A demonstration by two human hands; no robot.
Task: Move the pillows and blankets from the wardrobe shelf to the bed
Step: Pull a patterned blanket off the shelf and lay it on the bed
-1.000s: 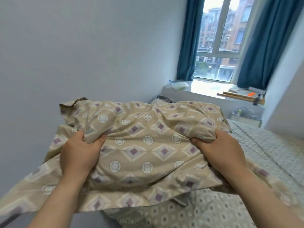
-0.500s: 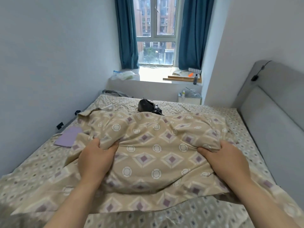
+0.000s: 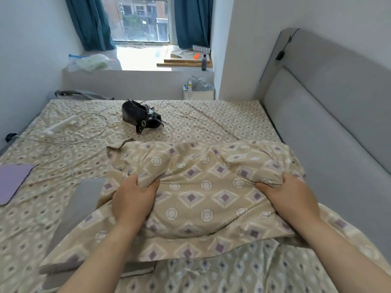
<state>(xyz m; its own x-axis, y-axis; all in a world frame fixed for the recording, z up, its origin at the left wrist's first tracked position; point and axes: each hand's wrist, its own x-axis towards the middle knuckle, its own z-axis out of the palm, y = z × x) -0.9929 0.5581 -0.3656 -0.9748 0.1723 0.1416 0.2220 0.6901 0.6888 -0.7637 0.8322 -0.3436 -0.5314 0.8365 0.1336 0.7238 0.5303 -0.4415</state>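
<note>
Left hand: clenched on beige diamond-patterned cloth pillow.
Right hand: likewise, steadying it above patterned bed.

**Hidden and Cut Off at the Bedside**

The fingertips of the left hand and the right hand were buried in bunched cloth of the pillow, so only thumbs and knuckles showed. The pillow's underside and the stretch of bed beneath it were covered. Both forearms ran out of the lower edge. A purple pad was clipped by the left edge. The grey headboard ran off the right edge. The label on the dark bottle on the sill was too small to read. The contents of the black bag could not be made out.
</note>
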